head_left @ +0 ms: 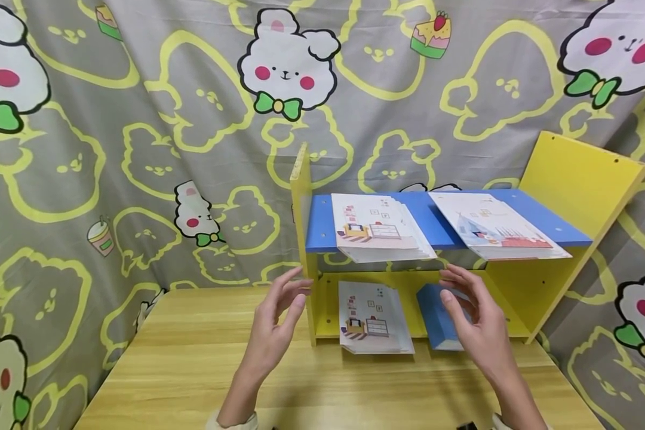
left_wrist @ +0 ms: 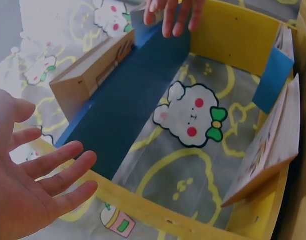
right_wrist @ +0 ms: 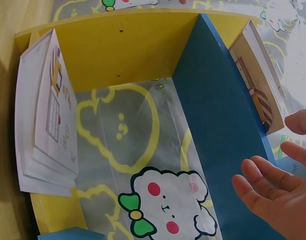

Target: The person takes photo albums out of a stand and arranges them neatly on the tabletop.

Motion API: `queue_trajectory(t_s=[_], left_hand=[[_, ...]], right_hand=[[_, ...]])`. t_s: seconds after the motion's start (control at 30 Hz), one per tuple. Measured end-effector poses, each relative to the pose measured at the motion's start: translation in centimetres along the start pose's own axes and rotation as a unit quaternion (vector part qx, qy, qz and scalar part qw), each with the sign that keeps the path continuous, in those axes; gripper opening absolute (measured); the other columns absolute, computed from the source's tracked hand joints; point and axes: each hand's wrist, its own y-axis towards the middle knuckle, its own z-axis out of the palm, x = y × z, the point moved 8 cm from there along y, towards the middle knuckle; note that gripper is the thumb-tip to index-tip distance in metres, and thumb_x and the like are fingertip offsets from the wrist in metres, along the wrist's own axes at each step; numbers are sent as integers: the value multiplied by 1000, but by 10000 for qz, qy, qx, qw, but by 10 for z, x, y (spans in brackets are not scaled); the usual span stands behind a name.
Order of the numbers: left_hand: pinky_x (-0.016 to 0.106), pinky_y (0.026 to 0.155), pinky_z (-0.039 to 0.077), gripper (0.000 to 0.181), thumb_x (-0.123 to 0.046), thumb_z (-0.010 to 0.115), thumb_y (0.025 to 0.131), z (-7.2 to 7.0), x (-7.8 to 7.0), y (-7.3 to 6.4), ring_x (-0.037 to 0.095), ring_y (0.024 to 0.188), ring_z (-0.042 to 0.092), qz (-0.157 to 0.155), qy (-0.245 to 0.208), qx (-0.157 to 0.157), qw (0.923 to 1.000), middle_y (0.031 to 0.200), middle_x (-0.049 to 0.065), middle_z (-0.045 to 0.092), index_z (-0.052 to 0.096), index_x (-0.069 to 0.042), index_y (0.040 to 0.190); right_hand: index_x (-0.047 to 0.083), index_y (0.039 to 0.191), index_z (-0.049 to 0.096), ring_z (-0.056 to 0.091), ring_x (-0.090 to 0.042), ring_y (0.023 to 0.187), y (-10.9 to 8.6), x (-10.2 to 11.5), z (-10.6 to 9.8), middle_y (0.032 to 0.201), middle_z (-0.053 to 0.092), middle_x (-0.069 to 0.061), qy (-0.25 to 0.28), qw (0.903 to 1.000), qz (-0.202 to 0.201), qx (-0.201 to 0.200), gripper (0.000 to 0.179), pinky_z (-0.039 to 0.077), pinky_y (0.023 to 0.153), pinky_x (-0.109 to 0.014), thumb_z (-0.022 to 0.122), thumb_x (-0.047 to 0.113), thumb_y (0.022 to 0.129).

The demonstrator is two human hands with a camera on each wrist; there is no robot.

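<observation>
My left hand (head_left: pixel 276 328) hovers just in front of the left side panel of a small yellow and blue shelf (head_left: pixel 301 197), fingers spread and holding nothing. My right hand (head_left: pixel 481 331) is raised before the shelf's lower level, partly covering a blue box-like book (head_left: pixel 435 316). Its loosely bent fingers hold nothing in the right wrist view. On the blue upper board lie two stacks of white illustrated booklets, a left stack (head_left: pixel 376 224) and a right stack (head_left: pixel 494 227), both jutting past the front edge. Below, another booklet stack (head_left: pixel 373 316) lies left of the blue book.
The shelf stands at the back right of a wood-grain table (head_left: pixel 193 352). A grey curtain (head_left: pixel 220 161) with rabbit prints hangs behind and at both sides. The right yellow side panel (head_left: pixel 580 185) leans outward in the head view.
</observation>
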Motion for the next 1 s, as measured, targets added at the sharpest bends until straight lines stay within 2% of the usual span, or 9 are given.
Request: queue_trajectory(t_s=[0.17,0.43,0.67,0.73,0.87,1.0], left_hand=[[36,105,51,47,-15,53,108,7,-1,9,26,119,66,-110,-146,83,9998,131,3,67,45,-26,152],[35,105,51,46,-15,52,109,15,-2,19,30,123,64,-177,-454,119,9987,132,7,67,44,-27,153],[38,107,50,46,-20,51,110,20,-2,26,20,124,62,-319,-537,122,9980,134,9,66,43,-29,154],[39,108,49,46,-21,51,110,20,-2,28,21,124,62,-336,-598,124,9976,134,9,66,43,-29,154],[39,108,48,45,-20,50,110,22,-5,32,24,124,62,-304,-792,162,9963,133,13,66,43,-25,154],[39,106,50,45,-18,49,110,25,-6,37,26,122,64,-264,-974,220,9947,130,16,67,41,-19,155]], right_hand=[[14,153,46,60,-14,123,3,0,0,139,59,-9,136,9999,57,14,54,47,100,-13,57,-2,103],[10,152,46,62,-14,121,11,3,2,136,61,-4,421,9991,99,-9,52,48,99,-14,57,-2,103],[5,150,47,63,-13,118,18,8,5,134,62,-4,712,9974,-105,22,50,50,97,-15,55,-5,102],[3,150,46,63,-12,118,20,8,6,133,62,-4,801,9967,-151,71,49,50,97,-17,54,-6,103],[0,150,44,64,-11,118,24,6,7,132,61,-13,1057,9943,-102,112,47,52,96,-19,52,-5,104],[1,150,45,65,-12,115,27,5,9,131,59,-24,1250,9921,44,121,46,54,94,-20,52,-2,105]])
